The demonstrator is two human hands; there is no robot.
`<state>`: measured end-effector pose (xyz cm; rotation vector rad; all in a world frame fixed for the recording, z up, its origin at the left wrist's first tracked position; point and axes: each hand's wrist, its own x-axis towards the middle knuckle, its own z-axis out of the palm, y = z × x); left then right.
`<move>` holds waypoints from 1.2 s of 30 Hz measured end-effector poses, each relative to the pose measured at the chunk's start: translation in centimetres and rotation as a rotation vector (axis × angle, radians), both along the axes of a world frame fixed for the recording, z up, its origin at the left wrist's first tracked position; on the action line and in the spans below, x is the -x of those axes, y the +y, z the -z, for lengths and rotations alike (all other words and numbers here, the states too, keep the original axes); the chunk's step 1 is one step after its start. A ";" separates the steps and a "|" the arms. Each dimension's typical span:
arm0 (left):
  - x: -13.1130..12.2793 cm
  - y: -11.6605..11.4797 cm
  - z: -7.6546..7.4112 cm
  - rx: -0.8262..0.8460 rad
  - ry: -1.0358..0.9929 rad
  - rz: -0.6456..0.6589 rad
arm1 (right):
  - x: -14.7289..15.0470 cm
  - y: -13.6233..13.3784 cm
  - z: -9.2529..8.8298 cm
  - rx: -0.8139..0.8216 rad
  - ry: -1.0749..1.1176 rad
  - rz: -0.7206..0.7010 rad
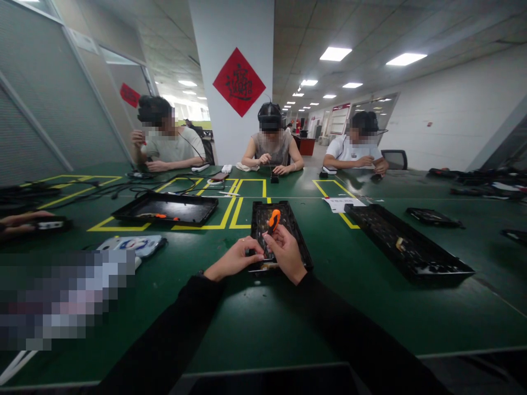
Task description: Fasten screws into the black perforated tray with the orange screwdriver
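In my right hand [286,249] is a screwdriver [274,219] with an orange and black handle. The handle end points up and away from me, and its tip is hidden by my fingers. My left hand [239,258] has its thumb and fingers pinched at the near edge of a black tray [302,241], on a thin, flat, pale-edged piece [267,266] whose kind I cannot make out. Both hands are close together over the near end of this tray. Small bright specks or parts dot the tray's floor.
To the left lies another black tray [185,211] with orange-handled items inside. A long black tray [432,255] sits at the right, near a smaller black one [434,216]. A phone [132,245] lies front left. Cables [111,189] cross the green table [329,318]. Three people sit opposite.
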<state>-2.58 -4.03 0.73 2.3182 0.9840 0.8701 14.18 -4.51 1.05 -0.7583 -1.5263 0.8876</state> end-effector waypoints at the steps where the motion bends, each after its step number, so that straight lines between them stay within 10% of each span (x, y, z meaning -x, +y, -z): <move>1: 0.0 0.0 0.0 -0.003 -0.001 -0.013 | 0.0 0.0 0.1 -0.001 -0.022 0.009; 36: -0.1 0.1 0.2 0.017 -0.035 0.046 | 0.0 -0.1 0.1 -0.005 -0.085 -0.026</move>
